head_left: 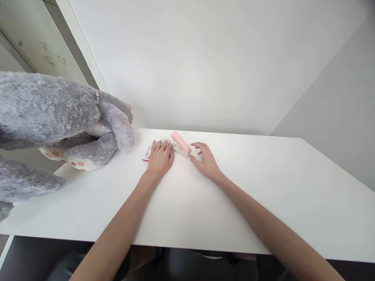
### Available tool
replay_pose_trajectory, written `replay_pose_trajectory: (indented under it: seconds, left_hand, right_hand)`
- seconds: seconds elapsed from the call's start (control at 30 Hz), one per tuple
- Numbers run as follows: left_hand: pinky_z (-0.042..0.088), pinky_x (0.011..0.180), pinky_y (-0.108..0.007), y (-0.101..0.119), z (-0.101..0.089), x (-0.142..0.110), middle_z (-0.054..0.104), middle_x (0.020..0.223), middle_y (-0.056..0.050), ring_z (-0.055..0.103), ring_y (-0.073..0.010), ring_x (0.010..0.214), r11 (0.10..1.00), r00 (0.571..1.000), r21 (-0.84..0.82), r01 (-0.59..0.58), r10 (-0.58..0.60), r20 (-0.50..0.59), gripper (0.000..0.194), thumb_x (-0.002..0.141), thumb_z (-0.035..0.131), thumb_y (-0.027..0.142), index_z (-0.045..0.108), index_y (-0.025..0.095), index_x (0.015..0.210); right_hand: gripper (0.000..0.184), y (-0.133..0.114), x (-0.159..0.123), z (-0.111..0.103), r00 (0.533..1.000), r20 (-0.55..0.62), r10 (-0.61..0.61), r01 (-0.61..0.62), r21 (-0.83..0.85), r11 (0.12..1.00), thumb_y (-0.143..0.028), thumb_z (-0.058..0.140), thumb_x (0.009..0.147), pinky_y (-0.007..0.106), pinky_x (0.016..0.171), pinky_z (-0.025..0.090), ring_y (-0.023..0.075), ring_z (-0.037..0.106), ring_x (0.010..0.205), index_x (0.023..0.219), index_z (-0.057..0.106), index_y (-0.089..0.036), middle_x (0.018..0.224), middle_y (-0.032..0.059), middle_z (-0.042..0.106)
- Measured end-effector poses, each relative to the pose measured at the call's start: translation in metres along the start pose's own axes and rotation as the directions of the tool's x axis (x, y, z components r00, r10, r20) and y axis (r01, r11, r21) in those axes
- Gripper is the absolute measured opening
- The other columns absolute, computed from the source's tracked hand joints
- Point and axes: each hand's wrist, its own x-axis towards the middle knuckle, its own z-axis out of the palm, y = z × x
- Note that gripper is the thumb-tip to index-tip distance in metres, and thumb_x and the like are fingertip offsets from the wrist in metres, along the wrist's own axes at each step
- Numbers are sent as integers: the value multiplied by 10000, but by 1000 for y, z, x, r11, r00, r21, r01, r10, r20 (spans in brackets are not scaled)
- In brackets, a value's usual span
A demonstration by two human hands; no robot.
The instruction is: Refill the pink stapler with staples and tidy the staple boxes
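A pink and cream stapler [181, 143] rests on the white table, its pink top raised at an angle over the cream base. My left hand [160, 158] lies flat with fingers stretched over a small red and white packet [147, 154], hiding most of it. The stapler's left end meets the packet area beside my left fingertips; whether paper lies in its jaw I cannot tell. Just right of the stapler's hinge end, my right hand [204, 160] is held with thumb and fingers apart, nothing between them.
Large grey plush toys [49, 113] occupy the left side, one with its feet on the table [263, 187]. A white wall [190, 70] rises directly behind the table's back edge. My legs are partly visible below the front edge.
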Motion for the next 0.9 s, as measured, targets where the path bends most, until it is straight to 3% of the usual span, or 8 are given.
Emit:
replay_pose_trajectory:
  seconds: [0.17, 0.43, 0.9]
  left_hand:
    - [288, 1301, -576, 12, 3, -4, 557, 1575, -167, 426, -399, 1524, 997, 999, 69, 31, -34, 33, 465, 1045, 367, 260, 656, 100, 1373]
    - [265, 1299, -628, 23, 6, -7, 513, 1599, -211, 354, -443, 1561, 997, 996, 15, 76, -77, 50, 442, 1024, 413, 237, 650, 77, 1360]
    - [265, 1303, -626, 33, 1, -10, 416, 1667, -205, 243, -432, 1616, 996, 987, -23, 88, -85, 133, 436, 1041, 397, 280, 597, 104, 1386]
  right_hand:
    - [556, 3, -2, 2, 986, 153, -61, 70, -51, 996, -274, 633, 915, 530, 1213, 424, 280, 441, 1512, 1463, 564, -345, 1593, 84, 490]
    - [573, -1, -4, 1, 968, 238, -86, 106, -71, 992, -227, 601, 924, 516, 1225, 430, 262, 465, 1497, 1478, 573, -368, 1566, 39, 545]
    - [411, -1, -6, 4, 982, 168, -85, 106, -124, 987, -254, 554, 972, 515, 1184, 459, 270, 539, 1394, 1358, 660, -348, 1438, 50, 625]
